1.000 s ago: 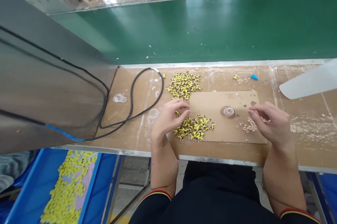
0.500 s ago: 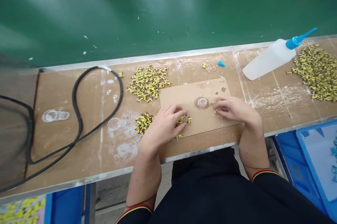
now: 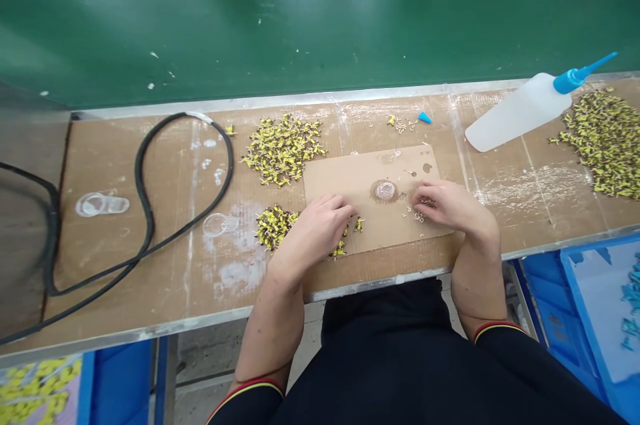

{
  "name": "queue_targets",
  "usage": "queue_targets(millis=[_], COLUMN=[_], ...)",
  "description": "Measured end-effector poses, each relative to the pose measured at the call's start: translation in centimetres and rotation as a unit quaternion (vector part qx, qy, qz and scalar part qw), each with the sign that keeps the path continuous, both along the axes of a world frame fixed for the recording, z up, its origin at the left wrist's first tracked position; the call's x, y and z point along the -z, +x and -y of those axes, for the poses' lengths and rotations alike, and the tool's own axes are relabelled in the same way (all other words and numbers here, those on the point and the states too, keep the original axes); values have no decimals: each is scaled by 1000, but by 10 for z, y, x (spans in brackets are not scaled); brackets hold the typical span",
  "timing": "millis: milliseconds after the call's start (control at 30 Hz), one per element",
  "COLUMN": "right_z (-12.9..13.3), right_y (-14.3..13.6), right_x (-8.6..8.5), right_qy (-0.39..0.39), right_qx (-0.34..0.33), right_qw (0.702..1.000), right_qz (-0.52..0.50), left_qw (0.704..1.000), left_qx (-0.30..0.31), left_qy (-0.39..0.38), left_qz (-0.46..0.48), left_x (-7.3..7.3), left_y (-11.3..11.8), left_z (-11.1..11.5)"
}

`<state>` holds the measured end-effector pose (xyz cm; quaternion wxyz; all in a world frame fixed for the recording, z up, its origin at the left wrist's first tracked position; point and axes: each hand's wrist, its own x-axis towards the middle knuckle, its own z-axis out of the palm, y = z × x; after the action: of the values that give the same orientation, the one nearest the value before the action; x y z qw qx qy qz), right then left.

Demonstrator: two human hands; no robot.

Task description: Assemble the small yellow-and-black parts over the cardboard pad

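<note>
My left hand [image 3: 323,228] is over the left part of a cardboard sheet [image 3: 335,175], its fingers drawn together and pointing down among small yellow-and-black pieces [image 3: 339,248]. Whatever its fingertips hold is hidden. My right hand [image 3: 445,204] rests at the sheet's right side, thumb and forefinger nearly together at a scatter of tiny pale pieces [image 3: 419,217]; anything pinched there is too small to make out. Between the hands sits a small round clear dish [image 3: 385,191] with a wet-looking ring around it. A single yellow-and-black piece [image 3: 359,224] lies just right of my left fingers.
Yellow-and-black piles lie at the back [image 3: 284,148], beside my left wrist [image 3: 275,226] and far right [image 3: 605,142]. A white squeeze bottle [image 3: 520,112] lies near a blue cap [image 3: 425,117]. Black cable [image 3: 145,185] loops at left. Blue bins [image 3: 575,318] flank the bench below.
My left hand's thumb and fingers, apart before, have come together over the yellow pieces. My right fingers have drawn slightly closer together at the pale pieces. The view has shifted slightly.
</note>
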<state>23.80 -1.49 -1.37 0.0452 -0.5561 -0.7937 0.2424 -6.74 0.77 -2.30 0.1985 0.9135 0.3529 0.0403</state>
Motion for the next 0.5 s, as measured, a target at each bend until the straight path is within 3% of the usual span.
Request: queue_targets(millis=[300, 500], right_z=[-1, 0], right_y=[-7, 5], right_x=[-4, -4], right_qy=[-12, 60], right_qx=[6, -4], right_qw=[999, 994], right_qz=[51, -93], left_qw=[997, 966], left_qx=[-21, -106], left_qy=[13, 79], left_qz=[70, 221], left_x=[-6, -2], left_y=[-1, -2], left_z=[1, 3])
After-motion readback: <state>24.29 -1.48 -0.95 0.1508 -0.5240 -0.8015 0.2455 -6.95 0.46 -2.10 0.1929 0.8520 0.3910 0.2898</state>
